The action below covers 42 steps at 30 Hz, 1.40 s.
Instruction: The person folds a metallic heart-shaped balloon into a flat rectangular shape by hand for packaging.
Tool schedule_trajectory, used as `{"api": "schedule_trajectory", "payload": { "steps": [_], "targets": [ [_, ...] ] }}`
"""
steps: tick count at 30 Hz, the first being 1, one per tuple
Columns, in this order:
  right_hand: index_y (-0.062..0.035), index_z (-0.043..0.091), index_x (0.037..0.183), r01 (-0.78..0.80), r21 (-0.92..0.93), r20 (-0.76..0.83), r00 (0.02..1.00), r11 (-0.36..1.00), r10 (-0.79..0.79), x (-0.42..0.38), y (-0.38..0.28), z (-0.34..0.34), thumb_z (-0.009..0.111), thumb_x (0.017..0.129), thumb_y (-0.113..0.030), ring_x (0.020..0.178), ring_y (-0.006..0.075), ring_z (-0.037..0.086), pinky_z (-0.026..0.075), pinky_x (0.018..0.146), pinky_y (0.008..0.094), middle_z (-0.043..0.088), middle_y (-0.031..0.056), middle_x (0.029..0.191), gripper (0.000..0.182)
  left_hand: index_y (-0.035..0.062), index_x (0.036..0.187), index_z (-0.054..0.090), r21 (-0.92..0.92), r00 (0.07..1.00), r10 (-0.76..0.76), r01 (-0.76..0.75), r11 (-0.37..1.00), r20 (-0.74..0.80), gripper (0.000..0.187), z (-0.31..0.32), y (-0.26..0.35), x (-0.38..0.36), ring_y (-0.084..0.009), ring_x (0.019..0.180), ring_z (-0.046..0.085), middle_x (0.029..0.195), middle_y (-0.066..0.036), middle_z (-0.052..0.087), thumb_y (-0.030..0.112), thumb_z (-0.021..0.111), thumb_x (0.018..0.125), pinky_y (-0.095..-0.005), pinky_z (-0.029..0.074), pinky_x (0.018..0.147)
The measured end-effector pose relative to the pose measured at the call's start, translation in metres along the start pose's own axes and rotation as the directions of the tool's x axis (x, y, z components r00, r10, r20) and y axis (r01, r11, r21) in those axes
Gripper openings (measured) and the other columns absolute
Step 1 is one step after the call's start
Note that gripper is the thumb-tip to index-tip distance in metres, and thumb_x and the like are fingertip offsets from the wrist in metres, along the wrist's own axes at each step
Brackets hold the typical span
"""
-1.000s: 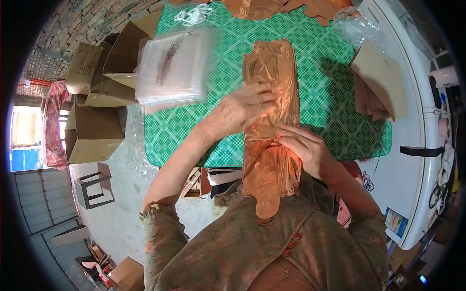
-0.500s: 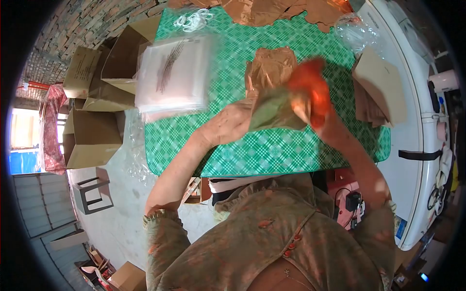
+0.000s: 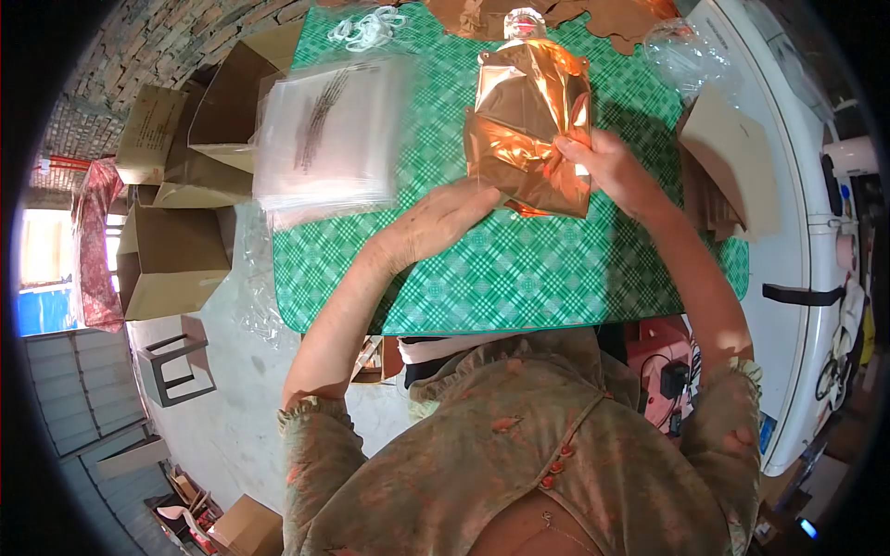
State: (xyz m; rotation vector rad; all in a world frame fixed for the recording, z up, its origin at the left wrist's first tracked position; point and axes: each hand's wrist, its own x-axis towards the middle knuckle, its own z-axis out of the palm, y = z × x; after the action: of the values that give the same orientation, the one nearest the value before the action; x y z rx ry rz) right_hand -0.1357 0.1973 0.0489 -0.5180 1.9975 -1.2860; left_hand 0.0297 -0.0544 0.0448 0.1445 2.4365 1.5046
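Note:
A shiny copper-coloured foil piece (image 3: 524, 102), folded into a rough rectangle, lies before me over the green checked cloth. My right hand (image 3: 607, 167) pinches its right edge, thumb on top and fingers behind the foil. At the lower left corner, my left hand (image 3: 450, 218) rests with fingers stretched out and together, fingertips right at the foil's edge. A small clear crinkled piece with a spot of red (image 3: 525, 23) shows just beyond the foil's far end.
A stack of clear plastic bags (image 3: 324, 139) lies left, with white string (image 3: 369, 28) behind it. More copper foil (image 3: 612, 18) covers the far edge. Brown sheets (image 3: 732, 157) and crumpled clear plastic (image 3: 686, 56) sit right. Open cardboard boxes (image 3: 181, 264) stand left of the table.
The foil, raised and blurred in my right hand before, is now laid out flatter and farther forward. My right hand has moved up the table; my left hand has shifted slightly right.

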Motion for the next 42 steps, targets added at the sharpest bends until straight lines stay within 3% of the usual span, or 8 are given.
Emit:
{"api": "schedule_trajectory", "payload": {
  "steps": [10,13,14,16,17,20,28,42],
  "targets": [
    [0.0025,0.072,0.125,0.294,-0.276,0.076,0.956,0.915,-0.284,-0.067,-0.002,0.018,0.080,0.093,-0.014,0.102,0.0190,0.072,0.056,0.096,0.0349,0.077,0.0100,0.116,0.036,-0.0018,0.109,0.074,0.114,0.973,0.232,-0.231,0.966,0.004,0.031,0.005,-0.022,0.002,-0.0336,0.116,0.065,0.110,-0.015,0.073,0.028,0.064,0.108,-0.0440,0.050,0.104],
    [0.0004,0.071,0.120,0.372,-0.396,0.004,0.915,0.840,-0.403,-0.078,0.038,0.032,0.085,0.090,-0.023,0.098,0.0244,0.074,0.058,0.090,0.0385,0.078,0.0105,0.108,0.040,0.0016,0.128,0.071,0.182,0.940,0.337,-0.342,0.922,0.056,0.032,0.002,-0.007,-0.001,-0.0404,0.130,0.062,0.130,-0.020,0.071,0.014,0.071,0.099,-0.0450,0.048,0.113],
    [0.0003,0.070,0.122,0.486,-0.638,0.091,0.818,0.597,-0.568,-0.083,0.047,0.032,0.084,0.091,-0.018,0.100,0.0308,0.073,0.058,0.092,0.0407,0.075,0.0125,0.112,0.038,0.0021,0.129,0.072,0.214,0.916,0.400,-0.397,0.892,0.032,0.035,0.005,-0.007,0.001,-0.0396,0.133,0.060,0.133,-0.019,0.070,0.010,0.072,0.095,-0.0457,0.046,0.116],
    [0.0012,0.067,0.125,0.622,-0.400,0.097,0.759,0.673,-0.644,-0.080,0.044,0.042,0.077,0.090,-0.009,0.111,0.0355,0.068,0.056,0.098,0.0432,0.070,0.0151,0.121,0.038,0.0031,0.131,0.073,0.285,0.855,0.519,-0.495,0.821,-0.011,0.044,0.011,-0.012,0.007,-0.0382,0.141,0.057,0.138,-0.019,0.070,0.000,0.073,0.087,-0.0472,0.043,0.123],
    [0.0013,0.067,0.125,0.693,-0.561,0.212,0.649,0.454,-0.730,-0.086,0.038,0.039,0.075,0.089,-0.008,0.115,0.0354,0.066,0.056,0.100,0.0436,0.069,0.0151,0.123,0.038,0.0034,0.132,0.073,0.326,0.848,0.529,-0.503,0.801,0.009,0.048,0.012,-0.014,0.006,-0.0374,0.143,0.056,0.141,-0.018,0.069,-0.002,0.074,0.084,-0.0486,0.041,0.124],
    [0.0002,0.068,0.123,0.639,-0.668,0.172,0.630,0.380,-0.757,-0.092,0.044,0.048,0.071,0.087,-0.006,0.118,0.0330,0.064,0.055,0.102,0.0428,0.069,0.0132,0.120,0.037,0.0100,0.142,0.070,0.406,0.870,0.487,-0.475,0.781,0.079,0.069,0.014,-0.017,0.000,-0.0322,0.155,0.045,0.157,-0.008,0.061,-0.012,0.068,0.077,-0.0531,0.028,0.134],
    [0.0001,0.071,0.116,0.607,-0.755,0.216,0.586,0.247,-0.781,-0.091,0.048,0.052,0.071,0.084,-0.006,0.111,0.0305,0.066,0.056,0.098,0.0413,0.069,0.0120,0.116,0.032,0.0037,0.132,0.074,0.658,0.828,0.561,-0.414,0.629,-0.015,0.054,0.024,0.005,-0.020,-0.0335,0.149,0.052,0.148,-0.010,0.066,-0.002,0.071,0.079,-0.0513,0.041,0.126],
    [0.0019,0.073,0.110,0.616,-0.616,0.178,0.716,0.491,-0.675,-0.081,0.027,0.042,0.068,0.085,-0.003,0.102,0.0314,0.066,0.057,0.091,0.0382,0.072,0.0121,0.106,0.026,0.0073,0.138,0.072,0.609,0.838,0.535,-0.369,0.702,-0.109,0.049,0.050,-0.010,-0.044,-0.0308,0.133,0.066,0.139,-0.011,0.072,0.006,0.076,0.089,-0.0447,0.052,0.116]
  ]
}}
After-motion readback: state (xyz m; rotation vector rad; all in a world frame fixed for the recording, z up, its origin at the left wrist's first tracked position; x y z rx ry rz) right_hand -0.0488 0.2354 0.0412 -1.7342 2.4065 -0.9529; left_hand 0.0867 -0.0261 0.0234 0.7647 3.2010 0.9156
